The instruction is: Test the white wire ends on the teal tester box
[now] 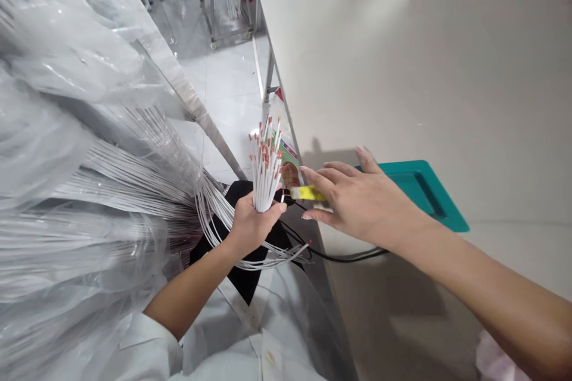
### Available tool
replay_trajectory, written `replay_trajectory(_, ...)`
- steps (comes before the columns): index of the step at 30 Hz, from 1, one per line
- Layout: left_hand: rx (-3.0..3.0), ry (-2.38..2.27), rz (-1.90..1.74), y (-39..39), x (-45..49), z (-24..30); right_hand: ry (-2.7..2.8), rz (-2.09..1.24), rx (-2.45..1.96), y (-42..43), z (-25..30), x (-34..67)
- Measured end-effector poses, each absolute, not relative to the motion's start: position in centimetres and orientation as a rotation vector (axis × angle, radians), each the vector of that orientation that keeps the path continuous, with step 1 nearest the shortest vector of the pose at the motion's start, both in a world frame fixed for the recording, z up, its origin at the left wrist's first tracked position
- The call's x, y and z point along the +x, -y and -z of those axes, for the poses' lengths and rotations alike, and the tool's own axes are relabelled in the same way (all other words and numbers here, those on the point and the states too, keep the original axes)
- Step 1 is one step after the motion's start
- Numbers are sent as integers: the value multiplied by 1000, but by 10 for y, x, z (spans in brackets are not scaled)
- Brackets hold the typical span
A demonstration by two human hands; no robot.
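Note:
My left hand (251, 229) is closed around a bundle of white wires (264, 181), which stands upright with its reddish copper-coloured ends on top. The long tails of these wires (214, 202) run back to the left. Over the table's near-left edge, my right hand (353, 193) is stretched out with its fingers apart. Between its thumb and fingers shows a yellow thing with a pale tip (308, 192); the rest is behind the hand, and I cannot tell whether they touch. A single wire end (308, 243) sticks out below my left hand.
A green tray (417, 181) lies on the pale table (402, 71), partly behind my right hand. Black cables (353, 258) pass over the table's edge. More wires wrapped in clear plastic (89, 190) fill the left side. A wheeled metal rack (212, 6) stands on the floor beyond.

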State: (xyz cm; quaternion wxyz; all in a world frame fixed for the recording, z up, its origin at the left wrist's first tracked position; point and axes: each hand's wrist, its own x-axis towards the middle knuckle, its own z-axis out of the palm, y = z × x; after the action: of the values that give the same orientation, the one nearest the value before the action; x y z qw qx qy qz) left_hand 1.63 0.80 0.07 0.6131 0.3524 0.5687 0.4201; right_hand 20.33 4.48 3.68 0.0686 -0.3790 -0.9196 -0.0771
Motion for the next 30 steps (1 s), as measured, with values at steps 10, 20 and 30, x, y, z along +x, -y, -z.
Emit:
replay_trajectory(10, 861, -1264, -970, 7, -15, -26, 2018, -642, -1078, -1, -20, 154)
replay_trajectory(20, 849, -1148, -903, 18, -25, -29, 1346, -1424, -938, -2, -8, 132)
replay_trajectory(30, 975, -1346, -806, 28, -29, -33, 1691, -683, -1180, 26, -25, 154)
